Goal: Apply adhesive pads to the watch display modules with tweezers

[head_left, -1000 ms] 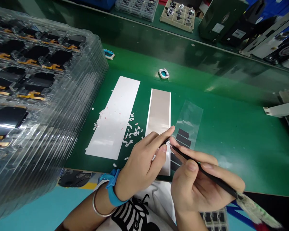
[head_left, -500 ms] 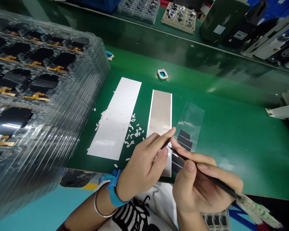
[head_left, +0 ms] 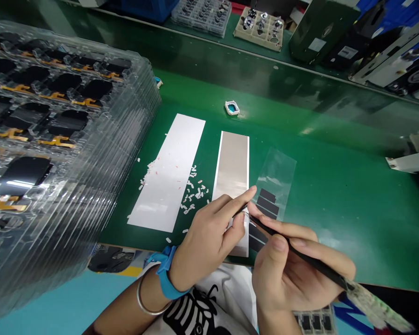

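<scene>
My left hand point(head_left: 204, 235) is closed in a pinch on a small dark piece point(head_left: 239, 210), mostly hidden by the fingers. My right hand point(head_left: 296, 284) grips black tweezers point(head_left: 316, 264) like a pen, the rear end wrapped in worn, whitish tape. The tweezers' tip meets the small piece between the left fingertips. Under both hands lies a beige strip with white edges point(head_left: 232, 158). Right beside it, a clear film sheet point(head_left: 279, 170) carries several dark rectangles point(head_left: 268, 204), partly covered by my right hand.
A white strip point(head_left: 171, 167) lies left, with scattered small paper bits point(head_left: 195, 190) around it. Stacked clear trays of black screens point(head_left: 66, 121) rise at far left. A small white watch-like frame point(head_left: 232, 108) sits farther back. On the shelf stand a parts tray point(head_left: 258, 39) and a green box point(head_left: 323, 30).
My right hand has shifted very slightly right with the tweezers. My left thumb has bent a little closer to the tweezers' tip. The view has moved slightly.
</scene>
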Demonstrator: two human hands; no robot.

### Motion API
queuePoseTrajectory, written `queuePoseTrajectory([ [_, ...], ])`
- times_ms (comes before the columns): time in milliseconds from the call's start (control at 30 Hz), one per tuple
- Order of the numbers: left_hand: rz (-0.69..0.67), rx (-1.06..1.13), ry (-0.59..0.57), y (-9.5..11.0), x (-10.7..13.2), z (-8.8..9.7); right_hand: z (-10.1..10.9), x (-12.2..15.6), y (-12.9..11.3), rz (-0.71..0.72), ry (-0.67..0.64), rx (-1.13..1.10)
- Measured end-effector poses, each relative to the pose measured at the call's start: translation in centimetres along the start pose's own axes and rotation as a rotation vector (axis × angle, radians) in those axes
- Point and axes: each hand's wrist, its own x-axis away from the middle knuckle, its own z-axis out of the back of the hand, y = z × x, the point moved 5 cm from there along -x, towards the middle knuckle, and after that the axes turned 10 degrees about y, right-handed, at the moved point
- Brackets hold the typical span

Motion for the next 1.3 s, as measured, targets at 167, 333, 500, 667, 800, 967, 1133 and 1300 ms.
queuePoseTrajectory([
  [167, -0.014, -0.033, 0.009, 0.12, -0.13, -0.06, 0.33, 0.20, -0.08, -0.014, 0.009, 0.053],
  [333, -0.011, -0.057, 0.001, 0.02, -0.11, -0.20, 0.61, 0.47, -0.25, -0.081, -0.054, 0.076],
  [500, -0.022, -0.045, 0.000, -0.02, 0.02, -0.20, 0.55, 0.55, -0.50, -0.021, -0.046, 0.034],
  [667, -0.011, -0.047, -0.007, 0.01, -0.07, -0.20, 0.27, 0.32, -0.33, 0.002, -0.030, 0.010],
  [800, -0.002, -0.028, -0.017, -0.01, -0.08, -0.20, 0.16, 0.15, -0.18, 0.008, -0.027, 0.010],
  [967, -0.032, -0.047, -0.005, 0.05, -0.02, -0.26, 0.55, 0.20, 0.02, -0.008, 0.001, -0.005],
  [1133, -0.039, -0.089, 0.005, 0.09, 0.05, -0.12, 0.63, 0.45, -0.18, -0.017, -0.022, 0.080],
  [1300, -0.021, -0.104, -0.022, -0.29, -0.40, -0.47, 0.53, 0.51, -0.64, -0.076, 0.000, 0.118],
])
